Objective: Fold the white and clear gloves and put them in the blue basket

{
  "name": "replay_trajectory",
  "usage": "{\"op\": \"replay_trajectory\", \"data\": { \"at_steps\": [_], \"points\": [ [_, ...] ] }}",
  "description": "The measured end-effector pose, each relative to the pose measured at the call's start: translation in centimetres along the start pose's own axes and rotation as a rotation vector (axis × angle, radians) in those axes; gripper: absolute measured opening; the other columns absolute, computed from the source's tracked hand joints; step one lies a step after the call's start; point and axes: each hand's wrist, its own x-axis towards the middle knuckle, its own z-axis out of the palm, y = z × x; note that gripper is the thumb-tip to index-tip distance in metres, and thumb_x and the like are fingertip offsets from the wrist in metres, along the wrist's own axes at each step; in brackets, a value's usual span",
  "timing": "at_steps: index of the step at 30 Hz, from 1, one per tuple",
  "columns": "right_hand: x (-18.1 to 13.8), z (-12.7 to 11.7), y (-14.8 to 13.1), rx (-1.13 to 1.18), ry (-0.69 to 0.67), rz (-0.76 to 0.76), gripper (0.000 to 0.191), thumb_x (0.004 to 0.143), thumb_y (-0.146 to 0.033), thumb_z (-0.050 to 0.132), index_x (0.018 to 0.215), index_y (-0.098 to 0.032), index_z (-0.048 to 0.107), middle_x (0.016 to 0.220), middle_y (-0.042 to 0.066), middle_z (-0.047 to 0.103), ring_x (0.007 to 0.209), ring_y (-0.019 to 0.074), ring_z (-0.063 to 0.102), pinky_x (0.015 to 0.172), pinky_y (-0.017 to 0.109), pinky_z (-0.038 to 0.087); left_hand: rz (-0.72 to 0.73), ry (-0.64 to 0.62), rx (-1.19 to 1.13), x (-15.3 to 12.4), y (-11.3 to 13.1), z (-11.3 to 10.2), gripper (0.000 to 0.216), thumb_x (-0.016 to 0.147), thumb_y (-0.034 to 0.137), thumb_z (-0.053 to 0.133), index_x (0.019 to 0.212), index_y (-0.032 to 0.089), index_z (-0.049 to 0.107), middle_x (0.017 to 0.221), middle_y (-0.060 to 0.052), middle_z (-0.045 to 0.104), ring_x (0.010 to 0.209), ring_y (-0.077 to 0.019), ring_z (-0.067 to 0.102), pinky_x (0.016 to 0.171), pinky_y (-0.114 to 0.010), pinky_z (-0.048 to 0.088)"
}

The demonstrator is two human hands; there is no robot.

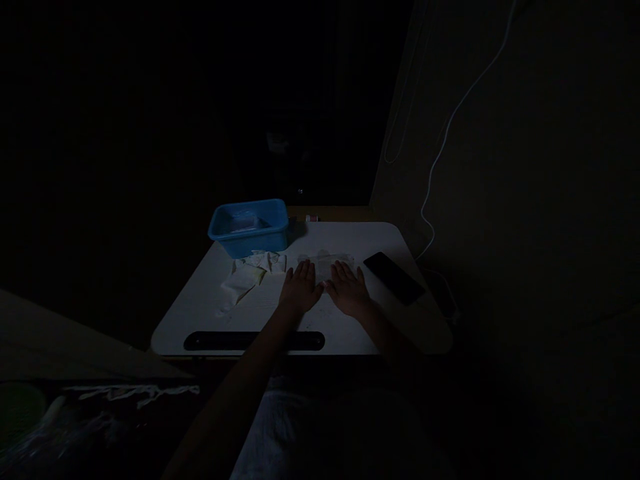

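Note:
The scene is very dark. My left hand (pixel 301 288) and my right hand (pixel 347 289) lie flat, palms down, side by side on a small white table (pixel 200 313), fingers stretched out and holding nothing. Just beyond the fingertips lies a faint clear plastic item (pixel 326 260) that I cannot make out well. A crumpled pale cloth (pixel 247 277) lies to the left of my left hand. Behind it stands a blue plastic tub (pixel 250 227) with something pale inside.
A black phone (pixel 394 277) lies on the table right of my right hand. A dark slot handle (pixel 220 341) runs along the table's near edge. A white cable (pixel 450 127) hangs down the wall at right. Dim clutter sits at lower left.

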Motion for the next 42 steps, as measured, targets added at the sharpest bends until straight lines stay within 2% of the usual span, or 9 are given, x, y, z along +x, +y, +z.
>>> {"op": "replay_trajectory", "data": {
  "at_steps": [5, 11, 17, 22, 28, 31, 37, 42],
  "points": [
    [0.2, 0.1, -0.1, 0.016, -0.018, 0.072, 0.057, 0.091, -0.044, 0.017, 0.134, -0.009, 0.034, 0.141, 0.015, 0.032, 0.132, 0.0245, 0.025, 0.104, 0.052, 0.016, 0.004, 0.016, -0.010, 0.0, -0.1, 0.3, 0.061, 0.088, 0.045, 0.020, 0.136, 0.008, 0.029, 0.143, -0.015, 0.028, 0.133, -0.0245, 0.024, 0.106, -0.044, 0.022],
    [0.4, -0.2, -0.4, 0.039, -0.027, 0.278, 0.063, 0.090, -0.045, 0.019, 0.133, -0.001, 0.033, 0.141, 0.022, 0.028, 0.131, 0.0294, 0.024, 0.102, 0.054, 0.016, 0.005, 0.026, -0.001, 0.0, -0.1, 0.4, 0.062, 0.088, 0.046, 0.020, 0.136, 0.008, 0.028, 0.143, -0.015, 0.028, 0.132, -0.0242, 0.024, 0.105, -0.044, 0.022],
    [0.3, -0.4, -0.5, 0.045, -0.031, 0.308, 0.065, 0.090, -0.045, 0.020, 0.132, 0.002, 0.032, 0.141, 0.024, 0.027, 0.131, 0.0305, 0.023, 0.103, 0.052, 0.016, 0.007, 0.023, -0.007, 0.0, -0.1, 0.4, 0.062, 0.088, 0.046, 0.019, 0.136, 0.006, 0.028, 0.143, -0.015, 0.028, 0.132, -0.0246, 0.024, 0.106, -0.044, 0.022],
    [0.3, -0.8, -0.3, 0.060, -0.003, 0.253, 0.061, 0.090, -0.042, 0.020, 0.135, -0.001, 0.028, 0.142, 0.021, 0.025, 0.133, 0.0286, 0.019, 0.103, 0.053, 0.016, 0.008, 0.027, -0.018, 0.1, -0.1, 0.5, 0.062, 0.088, 0.046, 0.020, 0.136, 0.007, 0.029, 0.143, -0.015, 0.027, 0.133, -0.0247, 0.024, 0.106, -0.045, 0.021],
    [0.9, -1.1, 0.0, 0.074, 0.046, 0.025, 0.055, 0.091, -0.039, 0.019, 0.137, -0.009, 0.028, 0.145, 0.013, 0.024, 0.134, 0.0231, 0.017, 0.106, 0.050, 0.011, 0.008, 0.023, -0.024, 0.1, -0.1, 0.3, 0.061, 0.088, 0.044, 0.021, 0.135, 0.007, 0.029, 0.143, -0.015, 0.028, 0.132, -0.0247, 0.024, 0.106, -0.045, 0.021],
    [1.1, -0.8, 0.1, 0.060, 0.030, -0.046, 0.053, 0.092, -0.039, 0.018, 0.136, -0.012, 0.030, 0.144, 0.011, 0.026, 0.134, 0.0220, 0.020, 0.106, 0.049, 0.010, 0.006, 0.014, -0.017, 0.0, -0.1, 0.2, 0.061, 0.087, 0.043, 0.023, 0.136, 0.007, 0.029, 0.143, -0.015, 0.027, 0.133, -0.0248, 0.024, 0.106, -0.045, 0.021],
    [1.1, -0.1, 0.0, 0.034, -0.016, -0.041, 0.054, 0.092, -0.042, 0.018, 0.133, -0.012, 0.036, 0.140, 0.013, 0.034, 0.130, 0.0246, 0.029, 0.105, 0.051, 0.014, 0.010, 0.023, -0.005, 0.0, -0.1, 0.3, 0.060, 0.088, 0.042, 0.023, 0.136, 0.008, 0.028, 0.143, -0.015, 0.027, 0.133, -0.0243, 0.024, 0.105, -0.044, 0.022],
    [1.1, -0.3, -0.3, 0.031, -0.017, 0.073, 0.057, 0.091, -0.043, 0.016, 0.133, -0.009, 0.035, 0.141, 0.014, 0.031, 0.131, 0.0240, 0.026, 0.104, 0.050, 0.016, 0.000, 0.012, -0.009, 0.1, -0.2, 0.5, 0.061, 0.088, 0.045, 0.021, 0.136, 0.008, 0.028, 0.143, -0.014, 0.027, 0.133, -0.0246, 0.024, 0.106, -0.044, 0.021]
  ]
}}
